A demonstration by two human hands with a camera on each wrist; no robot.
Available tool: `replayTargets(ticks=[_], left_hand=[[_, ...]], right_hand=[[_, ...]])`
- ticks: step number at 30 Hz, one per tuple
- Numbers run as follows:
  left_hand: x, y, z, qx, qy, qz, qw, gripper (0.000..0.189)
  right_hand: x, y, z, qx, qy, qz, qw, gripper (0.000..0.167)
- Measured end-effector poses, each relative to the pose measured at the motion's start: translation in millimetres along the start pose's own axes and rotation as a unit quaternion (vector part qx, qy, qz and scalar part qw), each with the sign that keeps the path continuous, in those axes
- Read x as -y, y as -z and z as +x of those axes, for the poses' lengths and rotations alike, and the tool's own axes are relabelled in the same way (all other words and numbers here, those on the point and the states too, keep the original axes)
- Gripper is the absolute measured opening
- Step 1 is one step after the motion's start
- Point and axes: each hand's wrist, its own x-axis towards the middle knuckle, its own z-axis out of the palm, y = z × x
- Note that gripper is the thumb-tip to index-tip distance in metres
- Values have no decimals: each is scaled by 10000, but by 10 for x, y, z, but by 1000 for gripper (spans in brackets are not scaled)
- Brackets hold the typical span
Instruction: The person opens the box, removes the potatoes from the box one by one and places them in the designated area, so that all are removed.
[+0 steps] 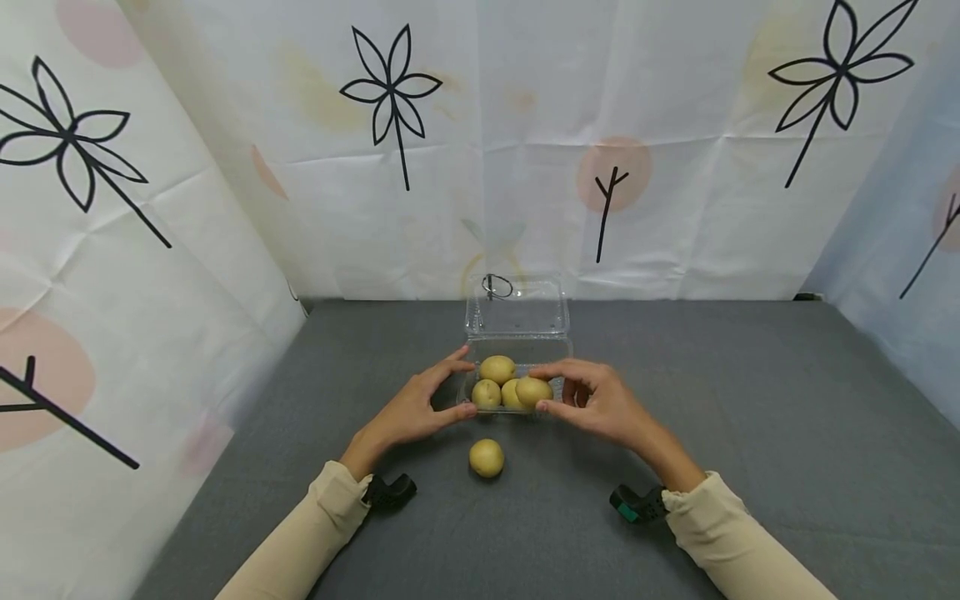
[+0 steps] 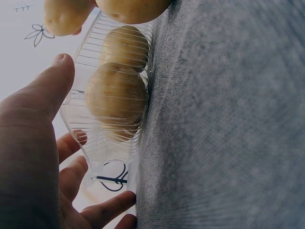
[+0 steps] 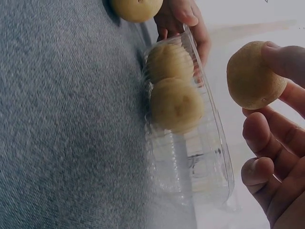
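Between thumb and fingertips, my right hand pinches a yellow potato above the right part of a clear plastic clamshell box; the right wrist view shows this potato raised clear of the rim. My left hand holds the box's left end, thumb at the front corner and fingers spread along the side and back. Inside the box lie a rear potato, a front-left potato and another potato partly hidden behind the held one. One loose potato sits on the table in front.
The box's transparent lid stands open at the back, close to the patterned white curtain. Grey cloth covers the table. Black wrist straps sit beside both cream sleeves.
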Motion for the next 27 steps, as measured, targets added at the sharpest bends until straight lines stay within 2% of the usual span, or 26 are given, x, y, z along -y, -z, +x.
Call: replayTargets(ticks=[6, 13, 19, 27], left_hand=[[-5, 0, 4, -16, -27, -4, 10000, 65], [9, 0, -1, -2, 94, -16, 10000, 64], [30, -4, -3, -6, 41, 5, 10000, 63], [4, -4, 0, -16, 124, 63, 9999, 63]], right_hand=[[16, -38, 4, 77, 152, 69, 9998, 37], [67, -87, 1, 265, 332, 221, 9989, 37], [73, -132, -4, 367, 332, 419, 9979, 36], [78, -165, -3, 478, 359, 599, 9964, 36]])
